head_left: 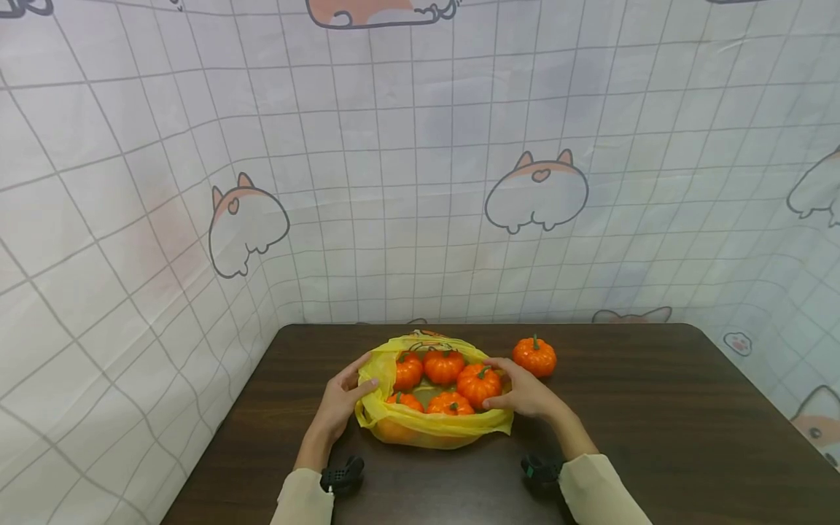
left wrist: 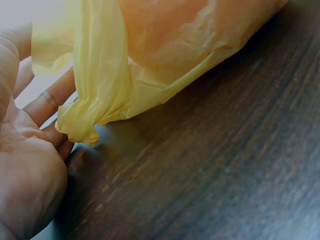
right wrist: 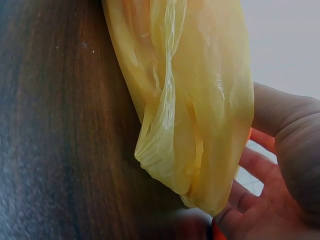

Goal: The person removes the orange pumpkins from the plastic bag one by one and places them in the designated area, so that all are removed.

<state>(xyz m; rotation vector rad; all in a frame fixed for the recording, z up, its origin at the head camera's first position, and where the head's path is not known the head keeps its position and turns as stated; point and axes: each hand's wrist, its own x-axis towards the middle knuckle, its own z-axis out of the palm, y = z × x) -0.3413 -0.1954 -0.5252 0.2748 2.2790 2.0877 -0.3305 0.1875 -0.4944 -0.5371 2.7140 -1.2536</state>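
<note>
A yellow plastic bag [head_left: 426, 437] stands with its mouth spread wide on the table, several small orange pumpkins [head_left: 443, 367] inside it. At the bag's left rim, my left hand [head_left: 343, 394] holds the plastic, thumb over the edge and fingers along the outside. In the left wrist view a bunched bag handle [left wrist: 92, 107] hangs beside the palm. My right hand [head_left: 528, 390] reaches over the right rim and grips a pumpkin [head_left: 478, 385] between thumb and fingers. The bag wall [right wrist: 215, 100] hides most of that grip in the right wrist view.
Another small pumpkin [head_left: 534, 356] sits outside the bag, just beyond my right hand. The dark wooden table [head_left: 656, 423] ends at a white grid-patterned cloth [head_left: 426, 219] behind and at the sides. Black camera straps [head_left: 343, 475] are on both wrists.
</note>
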